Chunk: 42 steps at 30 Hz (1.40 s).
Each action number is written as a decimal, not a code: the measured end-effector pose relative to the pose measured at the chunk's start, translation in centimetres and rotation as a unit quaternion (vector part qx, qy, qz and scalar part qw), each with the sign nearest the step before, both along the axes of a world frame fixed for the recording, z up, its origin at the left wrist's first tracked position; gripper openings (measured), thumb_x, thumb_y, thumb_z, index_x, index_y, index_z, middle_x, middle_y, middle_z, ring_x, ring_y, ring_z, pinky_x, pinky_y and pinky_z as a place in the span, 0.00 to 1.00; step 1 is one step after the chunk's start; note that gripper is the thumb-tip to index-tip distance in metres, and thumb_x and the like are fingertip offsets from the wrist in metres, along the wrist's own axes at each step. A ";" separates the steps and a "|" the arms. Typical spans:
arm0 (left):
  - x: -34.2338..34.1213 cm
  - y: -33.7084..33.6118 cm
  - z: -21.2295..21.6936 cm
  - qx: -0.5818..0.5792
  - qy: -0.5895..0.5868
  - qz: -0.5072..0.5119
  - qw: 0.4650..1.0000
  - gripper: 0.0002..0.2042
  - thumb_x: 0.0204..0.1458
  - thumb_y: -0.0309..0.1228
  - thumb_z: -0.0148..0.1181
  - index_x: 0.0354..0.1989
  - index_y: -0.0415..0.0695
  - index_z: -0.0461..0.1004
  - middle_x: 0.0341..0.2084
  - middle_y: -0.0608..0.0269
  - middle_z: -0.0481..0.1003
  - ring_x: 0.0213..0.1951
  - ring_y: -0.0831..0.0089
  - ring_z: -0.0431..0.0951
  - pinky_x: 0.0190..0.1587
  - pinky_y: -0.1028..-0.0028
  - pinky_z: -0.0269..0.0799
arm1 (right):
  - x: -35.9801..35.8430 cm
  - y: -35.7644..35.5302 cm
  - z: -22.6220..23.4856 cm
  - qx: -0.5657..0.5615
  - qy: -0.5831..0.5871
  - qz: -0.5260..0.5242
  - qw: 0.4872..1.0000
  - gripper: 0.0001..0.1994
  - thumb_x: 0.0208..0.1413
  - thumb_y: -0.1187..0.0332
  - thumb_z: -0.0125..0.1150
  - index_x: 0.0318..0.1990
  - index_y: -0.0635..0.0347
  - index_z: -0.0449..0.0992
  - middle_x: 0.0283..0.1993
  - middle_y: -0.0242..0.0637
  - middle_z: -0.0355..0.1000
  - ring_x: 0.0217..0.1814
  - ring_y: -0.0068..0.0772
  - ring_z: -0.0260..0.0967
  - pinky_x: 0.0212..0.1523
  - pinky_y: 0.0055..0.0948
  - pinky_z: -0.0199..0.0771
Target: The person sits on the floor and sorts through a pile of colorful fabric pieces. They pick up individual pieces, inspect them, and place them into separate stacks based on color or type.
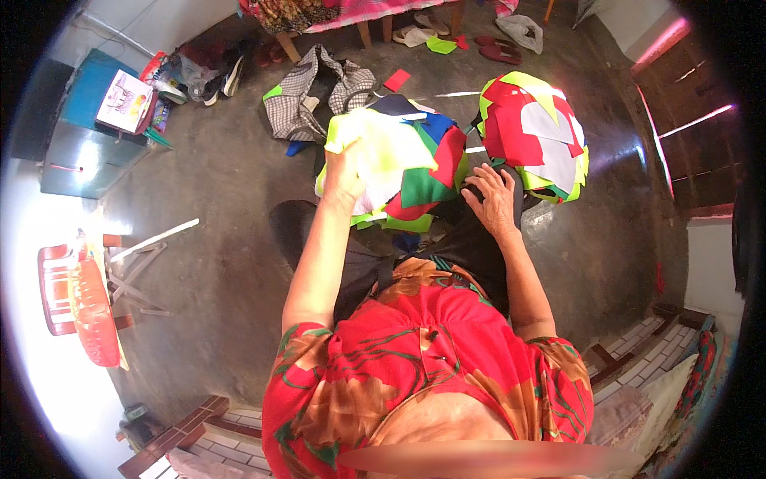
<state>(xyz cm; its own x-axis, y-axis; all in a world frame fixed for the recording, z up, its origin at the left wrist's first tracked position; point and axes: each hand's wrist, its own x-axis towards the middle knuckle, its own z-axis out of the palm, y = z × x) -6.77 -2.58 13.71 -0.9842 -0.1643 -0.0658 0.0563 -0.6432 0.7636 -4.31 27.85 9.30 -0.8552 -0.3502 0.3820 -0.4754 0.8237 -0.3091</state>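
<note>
A heap of fabric scraps (427,188) in green, red, blue and white lies in front of me between my knees. On its left side, my left hand (343,177) grips a bright yellow fabric piece (383,144); the cloth hides part of its fingers. My right hand (493,199) rests on my right knee, fingers bent and apart, beside the heap's right edge. I see nothing held in it. A second rounded bundle of scraps (538,132), red, grey and yellow-green, stands just beyond that knee.
A checked grey cloth (299,100) lies on the floor beyond the heap, near a red scrap (396,79). Shoes (499,49) and a table with a pink cloth (359,11) are at the far side. A blue cabinet (84,172) stands left, a red chair (57,289) below it.
</note>
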 end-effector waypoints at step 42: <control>2.0 -6.4 -12.0 0.142 -0.211 0.071 0.964 0.30 0.62 0.52 0.32 0.62 0.41 0.57 0.59 0.48 0.64 0.60 0.48 0.64 0.58 0.40 0.58 | -1.2 1.5 -0.3 -0.016 0.015 -0.056 0.998 0.05 0.49 0.67 0.62 0.34 0.53 0.79 0.44 0.30 0.75 0.58 0.34 0.65 0.59 0.40 0.55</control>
